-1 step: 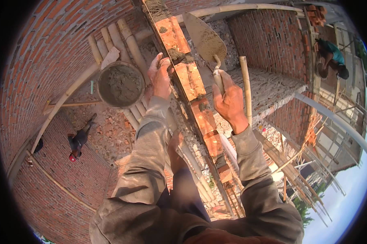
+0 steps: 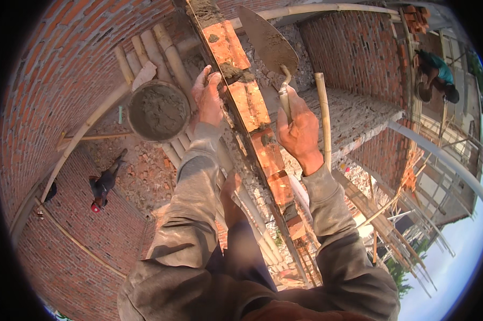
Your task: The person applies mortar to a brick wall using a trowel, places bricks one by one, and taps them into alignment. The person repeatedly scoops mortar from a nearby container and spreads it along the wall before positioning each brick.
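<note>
My right hand [image 2: 300, 134] is closed round the handle of a trowel [image 2: 268, 43]. Its pointed blade, smeared with grey mortar, is held up to the right of a narrow course of orange bricks [image 2: 249, 106]. Wet mortar [image 2: 232, 72] sits in a joint between two of these bricks. At the left side of the course is my left hand [image 2: 207, 99], open, its fingers loosely bent and apart, with the fingertips close to the brick edge. Whether they touch it I cannot tell. A round bucket of mortar [image 2: 185, 115] stands just left of this hand.
Bamboo poles [image 2: 172, 53] lie under and behind the bucket. An upright bamboo pole [image 2: 323, 117] rises right of my right hand. Brick rubble [image 2: 145, 179] covers the ground far below. One person [image 2: 105, 184] is below left, another [image 2: 436, 75] at upper right. Scaffolding [image 2: 396, 230] stands right.
My right hand and the trowel have shifted slightly left, and the blade has turned a little, looking darker. My left hand has moved slightly up and left.
</note>
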`<state>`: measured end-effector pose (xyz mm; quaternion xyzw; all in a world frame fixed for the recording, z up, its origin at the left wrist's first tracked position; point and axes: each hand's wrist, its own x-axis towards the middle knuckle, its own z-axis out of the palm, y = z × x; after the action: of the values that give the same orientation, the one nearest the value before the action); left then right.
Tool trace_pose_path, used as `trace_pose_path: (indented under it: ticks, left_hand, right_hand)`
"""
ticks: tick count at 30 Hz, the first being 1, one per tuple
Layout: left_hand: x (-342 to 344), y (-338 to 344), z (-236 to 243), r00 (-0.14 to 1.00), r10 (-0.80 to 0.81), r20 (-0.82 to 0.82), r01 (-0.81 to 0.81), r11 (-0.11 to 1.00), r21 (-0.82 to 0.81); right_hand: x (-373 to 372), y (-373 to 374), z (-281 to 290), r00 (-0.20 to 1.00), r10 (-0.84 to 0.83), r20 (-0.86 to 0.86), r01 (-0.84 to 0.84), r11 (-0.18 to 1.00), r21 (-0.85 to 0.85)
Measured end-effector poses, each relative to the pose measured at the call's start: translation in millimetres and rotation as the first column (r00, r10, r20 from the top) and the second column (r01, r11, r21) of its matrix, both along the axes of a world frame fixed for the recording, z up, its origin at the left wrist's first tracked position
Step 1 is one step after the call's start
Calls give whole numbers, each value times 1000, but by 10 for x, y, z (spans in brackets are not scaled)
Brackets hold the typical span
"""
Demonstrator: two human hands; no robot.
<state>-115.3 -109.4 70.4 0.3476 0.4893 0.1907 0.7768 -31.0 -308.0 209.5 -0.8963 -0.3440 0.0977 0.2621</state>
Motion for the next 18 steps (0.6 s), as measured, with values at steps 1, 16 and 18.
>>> trace_pose_path:
  ticks: [1,16,18]
  left_hand:
    - [60,75,2,999,23,39,-24,999,32]
    - [-5,-326,156,906,-183,-381,373,769,519]
    - [-63,-418,181,884,-214,-416,423,745,515]
  right_hand:
    - [-27,58,-41,1000,-5,8,5,1000,-24]
    - [199,-377,105,987,160,-29,-160,931,-329]
    - [77,-533,149,993,88,-81,-109,946,-304]
